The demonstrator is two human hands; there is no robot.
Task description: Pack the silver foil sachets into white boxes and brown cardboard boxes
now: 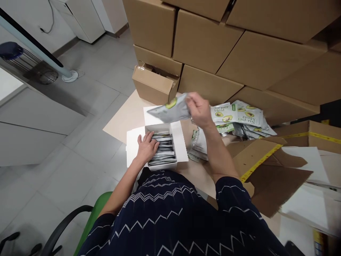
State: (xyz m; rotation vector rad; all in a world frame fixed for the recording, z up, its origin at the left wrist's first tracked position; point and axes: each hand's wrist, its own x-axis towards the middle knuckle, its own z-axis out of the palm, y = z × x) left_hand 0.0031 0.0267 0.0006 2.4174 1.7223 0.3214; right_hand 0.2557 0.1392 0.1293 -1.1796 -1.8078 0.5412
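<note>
A white box (182, 151) stands on the table with its flaps folded outward. Inside it several flat pouches (164, 153) are lined up on edge. My left hand (147, 147) rests at the box's left side, its fingers spread and touching the pouches. Above the box's far right part, my right hand (199, 108) grips one end of a silvery pouch (172, 109) with an avocado picture; the pouch is tilted and slightly blurred. To the right of that hand lies a pile of similar pouches (246, 115), marked "Super Meal", partly hidden by my right forearm.
A small opened carton (153, 85) sits at the table's far side, before a wall of stacked cardboard boxes (207, 42). An open carton with yellow tape (255, 167) and flattened white boxes (306, 206) lie to the right. A green chair (97, 209) is at lower left.
</note>
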